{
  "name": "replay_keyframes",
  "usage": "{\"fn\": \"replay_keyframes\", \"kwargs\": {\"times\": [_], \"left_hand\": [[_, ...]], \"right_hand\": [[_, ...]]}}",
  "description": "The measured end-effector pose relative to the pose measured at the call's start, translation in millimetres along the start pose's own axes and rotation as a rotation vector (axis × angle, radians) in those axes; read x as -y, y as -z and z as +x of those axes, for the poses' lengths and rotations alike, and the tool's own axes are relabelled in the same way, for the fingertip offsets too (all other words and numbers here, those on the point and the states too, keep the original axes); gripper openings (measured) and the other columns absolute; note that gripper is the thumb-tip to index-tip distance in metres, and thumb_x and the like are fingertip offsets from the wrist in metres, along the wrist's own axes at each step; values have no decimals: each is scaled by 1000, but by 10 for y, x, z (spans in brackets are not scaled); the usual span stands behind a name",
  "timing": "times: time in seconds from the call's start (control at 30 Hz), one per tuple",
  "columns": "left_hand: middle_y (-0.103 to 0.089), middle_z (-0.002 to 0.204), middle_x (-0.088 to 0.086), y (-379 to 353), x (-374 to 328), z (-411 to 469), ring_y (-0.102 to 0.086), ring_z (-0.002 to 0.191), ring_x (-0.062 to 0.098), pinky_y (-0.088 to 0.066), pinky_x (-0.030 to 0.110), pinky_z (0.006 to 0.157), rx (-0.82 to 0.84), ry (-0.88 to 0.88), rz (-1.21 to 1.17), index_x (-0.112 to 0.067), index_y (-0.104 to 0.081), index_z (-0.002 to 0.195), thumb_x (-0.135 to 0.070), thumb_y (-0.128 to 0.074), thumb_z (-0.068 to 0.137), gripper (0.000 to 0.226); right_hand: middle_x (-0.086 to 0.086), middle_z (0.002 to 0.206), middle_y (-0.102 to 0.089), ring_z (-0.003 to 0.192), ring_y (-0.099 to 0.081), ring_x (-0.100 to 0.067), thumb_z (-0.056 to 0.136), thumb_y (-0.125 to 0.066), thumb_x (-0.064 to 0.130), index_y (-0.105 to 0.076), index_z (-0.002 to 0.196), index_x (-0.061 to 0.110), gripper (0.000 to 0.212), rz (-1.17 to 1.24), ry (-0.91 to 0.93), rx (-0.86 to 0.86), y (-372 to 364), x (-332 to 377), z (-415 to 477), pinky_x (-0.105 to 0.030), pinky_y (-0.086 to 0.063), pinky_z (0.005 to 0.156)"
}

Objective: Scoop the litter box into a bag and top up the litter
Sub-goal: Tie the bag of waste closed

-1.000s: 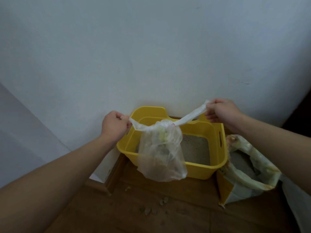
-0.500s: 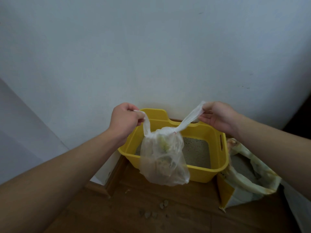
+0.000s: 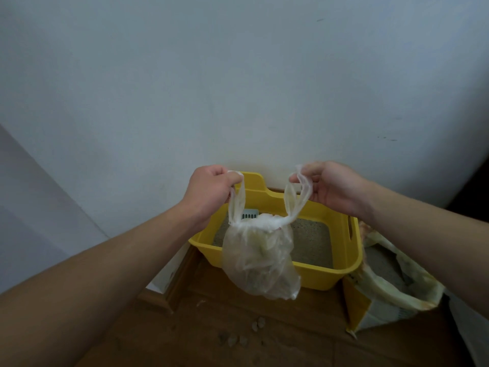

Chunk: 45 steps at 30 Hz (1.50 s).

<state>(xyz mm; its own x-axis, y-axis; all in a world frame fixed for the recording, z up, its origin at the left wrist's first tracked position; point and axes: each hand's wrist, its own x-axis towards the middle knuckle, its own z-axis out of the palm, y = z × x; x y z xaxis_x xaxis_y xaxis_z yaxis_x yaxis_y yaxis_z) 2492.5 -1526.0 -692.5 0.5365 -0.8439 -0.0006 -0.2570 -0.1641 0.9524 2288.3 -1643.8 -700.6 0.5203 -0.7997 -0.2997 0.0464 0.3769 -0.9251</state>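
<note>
**Left hand**: fingers curled round the left handle loop of a translucent plastic bag.

**Bag:** hangs in the air between the two hands, in front of the near wall of the yellow litter box. Its neck is gathered, and clumps show through the film.

**Right hand**: thumb and fingers pinch the right handle loop.

**Litter box:** stands on the wooden floor at its far edge, against the wall. It holds grey litter. A pale slotted scoop shows at its far-left corner.

**Floor:** loose pellets lie below the bag. An open litter sack stands just beside the box's right wall.
</note>
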Motion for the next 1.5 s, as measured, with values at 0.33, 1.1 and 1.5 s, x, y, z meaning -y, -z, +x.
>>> {"fn": "replay_keyframes", "kwargs": {"times": [0.33,1.1,1.5], "left_hand": [[-61,57,6,-116,-108,-168,-50,53,19,-38,28,52,103,100,-48,-3,-71,68,-15,-65,82,19],[-61,57,2,-255,65,-344,-54,54,16,-47,35,55,165,-194,-5,-16,-72,79,-7,-72,67,15],[-59,107,-14,-172,412,-350,-58,100,4,-46,20,80,140,-285,151,-36,-51,123,-54,-80,55,76]], "right_hand": [[-17,92,-66,73,-63,-20,88,-64,-3,-67,91,6,11,-104,100,72,-310,-51,-180,-26,-53,63],[-3,79,-70,65,-64,-9,72,-86,12,-64,98,10,35,-436,243,8,-682,-140,-325,-24,-51,59],[0,74,-60,59,-54,-11,84,-72,0,-62,90,16,19,-389,278,-60,-660,-104,-266,-27,-48,60]]}}
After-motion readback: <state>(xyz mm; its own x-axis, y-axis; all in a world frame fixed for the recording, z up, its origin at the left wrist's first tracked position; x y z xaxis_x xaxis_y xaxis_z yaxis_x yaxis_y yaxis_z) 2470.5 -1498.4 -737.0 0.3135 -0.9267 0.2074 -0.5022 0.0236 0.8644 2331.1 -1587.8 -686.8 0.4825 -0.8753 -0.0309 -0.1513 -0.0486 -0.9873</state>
